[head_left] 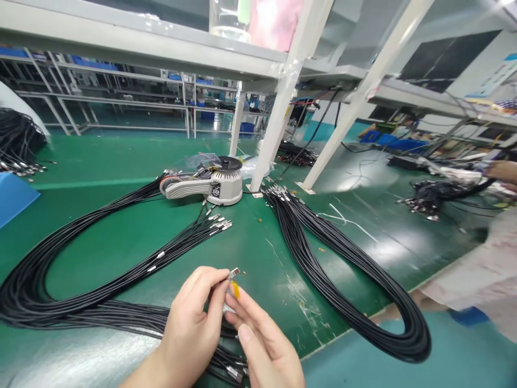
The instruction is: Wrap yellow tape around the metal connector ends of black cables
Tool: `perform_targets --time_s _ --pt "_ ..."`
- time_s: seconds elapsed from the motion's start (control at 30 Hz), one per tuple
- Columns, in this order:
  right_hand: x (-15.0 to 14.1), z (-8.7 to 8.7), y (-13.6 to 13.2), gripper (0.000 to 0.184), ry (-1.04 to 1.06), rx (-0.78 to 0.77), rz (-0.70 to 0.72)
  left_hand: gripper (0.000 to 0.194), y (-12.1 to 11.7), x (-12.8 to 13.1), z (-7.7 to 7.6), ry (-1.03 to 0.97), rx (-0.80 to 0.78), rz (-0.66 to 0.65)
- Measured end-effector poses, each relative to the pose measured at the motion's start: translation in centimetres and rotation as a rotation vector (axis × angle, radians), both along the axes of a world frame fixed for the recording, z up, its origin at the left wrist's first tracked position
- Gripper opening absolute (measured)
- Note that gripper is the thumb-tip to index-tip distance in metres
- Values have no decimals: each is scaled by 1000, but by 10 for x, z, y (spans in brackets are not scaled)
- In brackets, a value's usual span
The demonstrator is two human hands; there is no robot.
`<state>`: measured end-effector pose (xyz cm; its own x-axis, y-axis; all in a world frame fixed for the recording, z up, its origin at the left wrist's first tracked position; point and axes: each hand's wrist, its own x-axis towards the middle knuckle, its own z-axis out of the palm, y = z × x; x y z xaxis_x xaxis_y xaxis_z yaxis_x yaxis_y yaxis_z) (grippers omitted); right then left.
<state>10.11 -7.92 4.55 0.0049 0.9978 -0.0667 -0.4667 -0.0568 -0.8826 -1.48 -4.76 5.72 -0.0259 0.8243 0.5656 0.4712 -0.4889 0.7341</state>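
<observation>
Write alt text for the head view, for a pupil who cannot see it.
A left hand pinches a small silver metal connector beside a right hand with a small yellow piece at its fingertips. Looped bundles of thin black cables curve across a glossy green tabletop, near a rounded grey machine.

Tape dispenser (226,188) on table (258,248), looped cables (331,288) right

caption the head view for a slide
Left hand holds a silver rectangular connector, right hand bearing a small yellow scrap, among looped black cables on a green tabletop.
</observation>
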Motion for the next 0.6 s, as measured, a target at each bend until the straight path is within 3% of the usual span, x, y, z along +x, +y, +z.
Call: perform_targets --time_s 0.13,0.4,0.6 --pt "0 2 0 35 35 -29 14 14 -1 -1 -3 10 13 41" --pt "3 13 1 37 90 -82 67 29 1 -7 -2 138 252 -48" --pt "6 15 2 38 99 -64 129 34 0 -8 0 188 248 -59"
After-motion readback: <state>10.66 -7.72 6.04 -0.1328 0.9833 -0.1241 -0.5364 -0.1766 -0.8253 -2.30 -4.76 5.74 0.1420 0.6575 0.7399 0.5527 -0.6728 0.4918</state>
